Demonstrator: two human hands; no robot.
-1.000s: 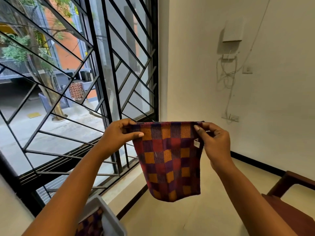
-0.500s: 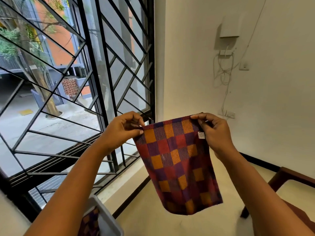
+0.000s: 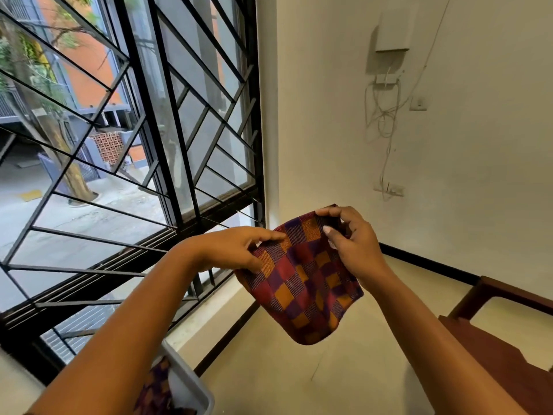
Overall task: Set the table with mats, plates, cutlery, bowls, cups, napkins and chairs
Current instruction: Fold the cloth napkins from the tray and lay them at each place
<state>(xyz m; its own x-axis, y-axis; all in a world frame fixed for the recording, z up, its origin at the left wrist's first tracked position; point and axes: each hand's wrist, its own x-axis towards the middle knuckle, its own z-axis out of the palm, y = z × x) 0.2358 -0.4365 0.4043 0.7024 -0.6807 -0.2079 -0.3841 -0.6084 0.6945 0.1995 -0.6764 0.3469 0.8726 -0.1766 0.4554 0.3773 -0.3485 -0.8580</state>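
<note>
Two bare forearms are reaching up into the head view from the lower edge, and no sleeve, cuff, watch or bracelet is showing on either of them down to where the frame is cutting them off. The left hand [image 3: 239, 250] is wearing no ring on the fingers that are showing. The right hand [image 3: 351, 245] is showing short, pale, seemingly unpainted nails, though blur is making that hard to confirm.
</note>
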